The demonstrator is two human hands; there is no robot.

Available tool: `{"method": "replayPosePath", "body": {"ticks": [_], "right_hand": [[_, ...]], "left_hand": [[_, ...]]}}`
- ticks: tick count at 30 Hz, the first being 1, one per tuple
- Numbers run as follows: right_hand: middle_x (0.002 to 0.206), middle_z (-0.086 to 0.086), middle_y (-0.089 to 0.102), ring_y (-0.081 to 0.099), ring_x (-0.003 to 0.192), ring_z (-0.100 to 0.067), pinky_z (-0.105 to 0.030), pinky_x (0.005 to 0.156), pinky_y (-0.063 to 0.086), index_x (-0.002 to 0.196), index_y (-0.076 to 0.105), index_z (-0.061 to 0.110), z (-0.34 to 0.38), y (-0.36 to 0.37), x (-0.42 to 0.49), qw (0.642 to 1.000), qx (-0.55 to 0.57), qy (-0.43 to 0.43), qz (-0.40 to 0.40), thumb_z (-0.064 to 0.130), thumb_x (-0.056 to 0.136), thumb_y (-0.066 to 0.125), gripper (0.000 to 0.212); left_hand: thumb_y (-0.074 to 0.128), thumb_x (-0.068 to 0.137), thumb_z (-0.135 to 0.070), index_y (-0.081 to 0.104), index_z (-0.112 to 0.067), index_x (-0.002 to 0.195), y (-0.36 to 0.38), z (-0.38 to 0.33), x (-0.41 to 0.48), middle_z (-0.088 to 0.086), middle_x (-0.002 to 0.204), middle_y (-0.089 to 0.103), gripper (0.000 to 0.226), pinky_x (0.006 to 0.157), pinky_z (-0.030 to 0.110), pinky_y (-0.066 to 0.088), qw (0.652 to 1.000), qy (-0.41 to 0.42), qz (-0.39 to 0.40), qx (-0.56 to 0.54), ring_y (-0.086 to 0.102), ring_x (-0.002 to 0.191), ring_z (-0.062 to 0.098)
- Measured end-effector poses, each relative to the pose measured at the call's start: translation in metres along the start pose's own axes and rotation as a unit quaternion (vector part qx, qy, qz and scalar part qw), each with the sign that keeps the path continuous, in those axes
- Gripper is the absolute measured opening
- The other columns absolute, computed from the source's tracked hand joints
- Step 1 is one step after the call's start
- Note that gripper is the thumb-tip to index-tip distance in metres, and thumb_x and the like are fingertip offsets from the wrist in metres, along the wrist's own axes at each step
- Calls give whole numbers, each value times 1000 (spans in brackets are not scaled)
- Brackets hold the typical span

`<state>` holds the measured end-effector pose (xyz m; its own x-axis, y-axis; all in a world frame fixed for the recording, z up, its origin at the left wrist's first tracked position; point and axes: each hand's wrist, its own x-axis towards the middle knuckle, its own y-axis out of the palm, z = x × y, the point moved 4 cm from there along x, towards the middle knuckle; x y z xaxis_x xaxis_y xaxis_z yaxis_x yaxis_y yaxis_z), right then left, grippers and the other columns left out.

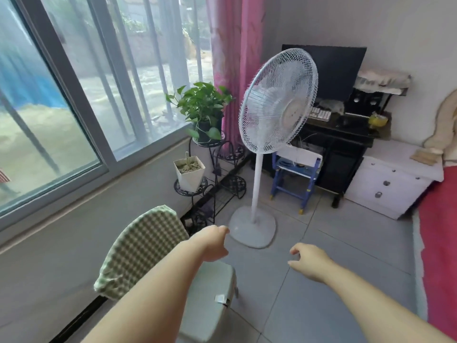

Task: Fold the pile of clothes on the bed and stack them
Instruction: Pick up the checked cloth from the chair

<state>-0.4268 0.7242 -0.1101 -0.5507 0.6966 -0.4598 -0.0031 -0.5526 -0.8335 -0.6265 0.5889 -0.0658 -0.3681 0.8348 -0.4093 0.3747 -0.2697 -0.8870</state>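
1. Left hand (212, 243): stretched forward above the chair seat, back towards the camera, fingers loosely bent under, holding nothing.
2. Right hand (309, 261): stretched forward over the grey tiled floor (333, 256), fingers loosely curled and spread from the thumb, holding nothing.
3. Chair (143, 248): green-and-white check cover on the back, pale green seat under the left forearm, standing by the wall below the window.
4. Bed (440, 243): red cover, seen only as a strip along the right edge, well apart from both hands.
5. Pedestal fan (277, 100): white, upright on the floor just beyond the hands.
6. Plant stand (217, 169): black metal, tiered. It carries a leafy green plant (202, 105) on top and a white pot (190, 173) lower down.
7. Blue stool (294, 179): behind the fan pole.
8. White cabinet (390, 184): beside the far end of the bed.
9. Beige cloth (442, 129): heaped at the bed's far end, the only clothing-like item in view. Whether it is the pile to fold cannot be told.
10. Black desk (346, 144) with a dark monitor (338, 70).
11. Pink curtain (232, 45) and sliding window (74, 95).
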Motion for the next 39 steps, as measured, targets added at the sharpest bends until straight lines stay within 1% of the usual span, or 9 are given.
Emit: {"method": "replayPosePath", "body": {"ticks": [9, 15, 19, 21, 24, 26, 30, 33, 39], "right_hand": [[137, -3, 46, 46, 122, -20, -27, 98, 39, 133, 43, 16, 85, 27, 36, 999, 15, 29, -9, 33, 93, 51, 45], [135, -3, 48, 48, 120, -20, -26, 94, 40, 131, 45, 17, 99, 29, 37, 996, 34, 73, -22, 33, 92, 52, 43], [133, -2, 49, 53, 112, -19, -27, 92, 42, 131, 45, 18, 98, 31, 35, 994, 34, 97, -20, 33, 92, 51, 43], [135, -2, 48, 51, 117, -19, -26, 94, 41, 132, 44, 18, 97, 33, 36, 994, 34, 103, -19, 33, 92, 50, 43], [138, -1, 46, 46, 124, -19, -27, 98, 38, 132, 44, 18, 96, 38, 42, 994, 34, 107, -13, 34, 92, 51, 44], [138, -1, 46, 46, 124, -19, -27, 98, 38, 132, 45, 18, 96, 46, 48, 994, 32, 107, -2, 34, 92, 51, 44], [136, -2, 48, 47, 123, -19, -26, 97, 39, 131, 45, 17, 100, 70, 69, 994, 32, 98, 31, 34, 91, 51, 44], [136, -1, 48, 47, 123, -18, -25, 95, 38, 132, 44, 19, 104, 92, 90, 994, 33, 89, 62, 35, 92, 51, 44], [133, 0, 49, 53, 114, -17, -26, 91, 43, 134, 41, 20, 100, 153, 131, 989, 59, 89, 106, 34, 93, 49, 44]], "left_hand": [[54, 86, -18, 31, -13, 143, -32, 104, 37, 12, 135, 44, 62, 98, 33, 40, 999, 32, 22, 20, 43, 124, 28], [56, 84, -22, 45, -8, 126, -43, 117, 57, 12, 122, 53, 46, 88, 34, 44, 997, 74, 18, 20, 50, 112, 29], [57, 84, -22, 40, -10, 132, -42, 118, 65, 12, 126, 49, 52, 85, 29, 39, 995, 94, 34, 20, 47, 116, 28], [56, 85, -22, 36, -12, 137, -42, 121, 70, 12, 128, 47, 56, 88, 30, 39, 995, 92, 37, 21, 46, 118, 28], [55, 85, -21, 33, -15, 140, -39, 126, 78, 12, 128, 48, 59, 91, 33, 41, 996, 81, 38, 20, 47, 118, 28], [54, 84, -21, 36, -15, 137, -35, 133, 82, 11, 126, 48, 56, 89, 34, 42, 997, 65, 35, 17, 48, 117, 28], [53, 86, -24, 35, -16, 138, -23, 156, 91, 10, 131, 45, 56, 97, 39, 42, 999, 16, 26, 14, 45, 122, 28], [54, 87, -27, 35, -17, 137, -11, 180, 99, 9, 132, 44, 55, 97, 41, 42, 999, -27, 15, 22, 43, 122, 29], [51, 87, -26, 33, -22, 138, 20, 234, 116, 3, 129, 43, 53, 96, 37, 38, 991, -109, -47, 60, 40, 122, 25]]}}
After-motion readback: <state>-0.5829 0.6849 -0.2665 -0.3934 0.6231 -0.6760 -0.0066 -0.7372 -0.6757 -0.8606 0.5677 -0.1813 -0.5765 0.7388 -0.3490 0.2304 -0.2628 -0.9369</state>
